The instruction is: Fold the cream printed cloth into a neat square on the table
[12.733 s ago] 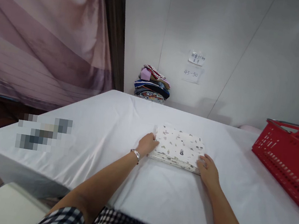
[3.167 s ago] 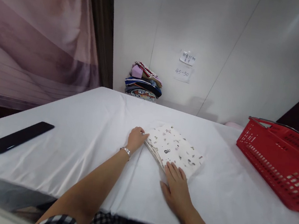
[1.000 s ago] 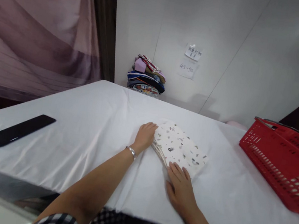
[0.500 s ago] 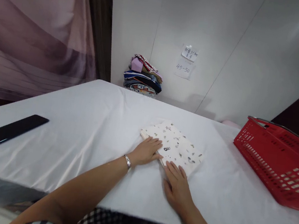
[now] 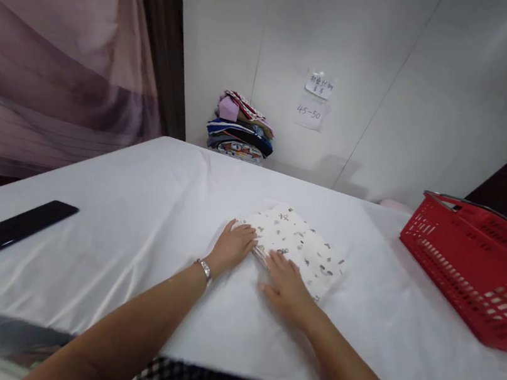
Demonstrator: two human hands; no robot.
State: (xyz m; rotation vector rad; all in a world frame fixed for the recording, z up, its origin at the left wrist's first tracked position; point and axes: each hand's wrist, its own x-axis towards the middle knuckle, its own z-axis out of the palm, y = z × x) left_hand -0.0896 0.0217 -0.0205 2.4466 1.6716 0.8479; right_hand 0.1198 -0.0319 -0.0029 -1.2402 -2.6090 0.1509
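From my remote station I look over a bench in creased white fabric, the folded cloth near its middle. My left hand covers the cloth's edge; whether it pinches, I can't tell. My right hand rests there, fingers loose. Left, a black slab; right, a red basket; beyond, a textile pile by a pale wall.

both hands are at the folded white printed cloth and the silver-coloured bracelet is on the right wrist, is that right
Not quite: the head view shows the silver-coloured bracelet on the left wrist. The left hand and right hand are at the folded white printed cloth.
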